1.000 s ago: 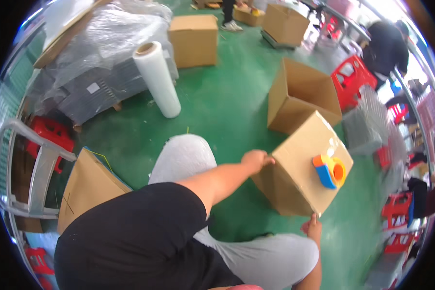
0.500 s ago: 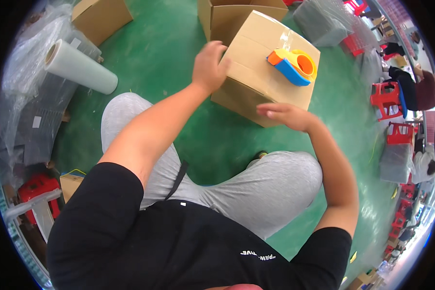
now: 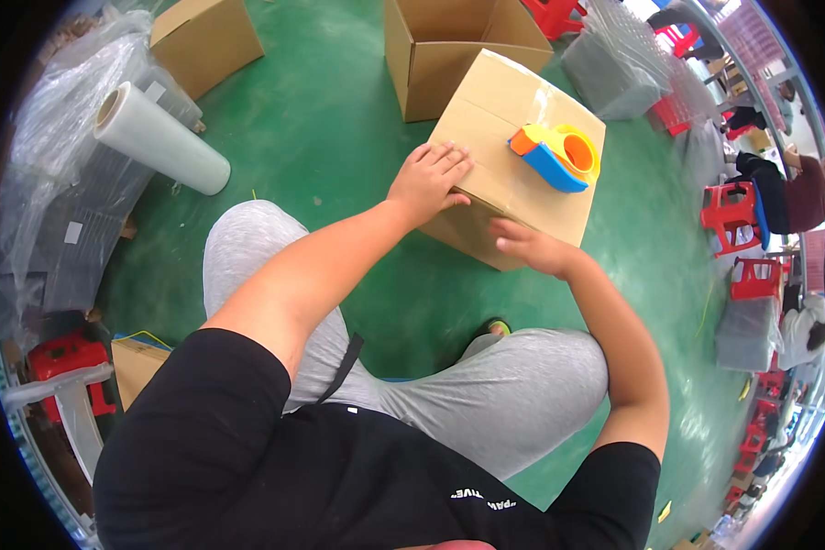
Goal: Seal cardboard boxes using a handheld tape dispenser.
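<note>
A closed cardboard box (image 3: 490,115) sits on the floor ahead of me, with a strip of shiny clear tape (image 3: 540,99) on its top. Resting on the right part of that top is a tape dispenser (image 3: 548,167) in blue, orange and yellow. My left hand (image 3: 434,180) lies with fingers spread on the box's near left top edge, holding nothing. By the near side of the box, right of my left hand, is my right hand (image 3: 536,249), its fingers loosely stretched and slightly blurred. Whether it touches the cardboard I cannot tell.
Behind the closed box stands an open cardboard box (image 3: 458,69). A roll of clear stretch film (image 3: 165,137) leans at the left beside plastic-wrapped stacks (image 3: 73,183). Another carton (image 3: 206,46) is at the far left. Red stools (image 3: 731,218) and seated people line the right.
My left hand has moved right and come down onto the box's top edge. My right hand stays by the box's near side. The whole view has shifted slightly.
</note>
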The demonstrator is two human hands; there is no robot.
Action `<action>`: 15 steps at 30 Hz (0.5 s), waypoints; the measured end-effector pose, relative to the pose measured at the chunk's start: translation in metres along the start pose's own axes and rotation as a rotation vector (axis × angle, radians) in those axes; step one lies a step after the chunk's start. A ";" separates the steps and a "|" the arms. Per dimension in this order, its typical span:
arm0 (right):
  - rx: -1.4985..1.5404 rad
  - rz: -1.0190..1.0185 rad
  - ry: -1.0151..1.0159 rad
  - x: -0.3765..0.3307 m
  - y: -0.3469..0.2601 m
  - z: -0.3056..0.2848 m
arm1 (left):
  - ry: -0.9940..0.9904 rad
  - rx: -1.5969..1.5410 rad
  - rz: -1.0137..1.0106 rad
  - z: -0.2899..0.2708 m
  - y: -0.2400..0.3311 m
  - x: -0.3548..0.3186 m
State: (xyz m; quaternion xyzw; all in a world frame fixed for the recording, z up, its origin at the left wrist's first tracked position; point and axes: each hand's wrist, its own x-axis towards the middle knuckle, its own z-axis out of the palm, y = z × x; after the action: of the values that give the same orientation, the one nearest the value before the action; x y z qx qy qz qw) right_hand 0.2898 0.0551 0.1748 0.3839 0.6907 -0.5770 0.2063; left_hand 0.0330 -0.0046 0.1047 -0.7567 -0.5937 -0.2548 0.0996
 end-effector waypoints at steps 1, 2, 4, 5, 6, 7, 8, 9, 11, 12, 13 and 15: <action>0.028 -0.066 0.063 0.013 0.004 -0.003 | 0.005 -0.001 0.009 0.000 0.002 0.003; 0.060 -0.132 0.122 0.025 0.007 -0.002 | 0.001 -0.005 0.016 0.001 0.001 0.003; -0.004 -0.149 0.141 0.035 0.000 0.004 | -0.029 0.018 0.028 0.001 -0.002 0.003; -0.078 -0.168 0.155 0.039 -0.002 0.006 | -0.025 0.018 0.034 0.000 -0.005 -0.001; -0.089 -0.166 0.173 0.039 0.005 -0.003 | -0.059 0.044 0.036 0.002 -0.005 0.000; -0.072 0.000 -0.048 0.037 0.011 -0.012 | -0.091 0.071 0.036 0.004 -0.003 0.001; -0.057 0.161 -0.275 0.039 0.012 -0.022 | -0.072 0.079 0.035 0.005 -0.007 0.001; -0.297 0.298 -0.336 0.028 -0.001 -0.023 | -0.102 0.094 0.031 0.006 -0.011 -0.007; -0.518 0.572 -0.254 0.003 0.008 -0.025 | -0.147 0.075 0.036 0.003 -0.009 -0.006; -0.491 0.706 -0.119 -0.003 0.040 -0.032 | -0.133 0.067 0.038 0.001 -0.002 0.000; -0.494 0.714 -0.112 -0.001 0.067 -0.032 | -0.125 0.042 0.027 0.000 0.003 0.003; -0.685 0.206 0.265 0.004 0.094 -0.032 | -0.110 0.019 0.012 -0.002 0.000 0.005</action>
State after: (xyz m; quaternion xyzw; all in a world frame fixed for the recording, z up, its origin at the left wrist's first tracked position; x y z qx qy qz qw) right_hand 0.3645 0.0905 0.1197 0.4315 0.8220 -0.2344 0.2884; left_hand 0.0337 -0.0013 0.1088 -0.7723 -0.5959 -0.2067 0.0754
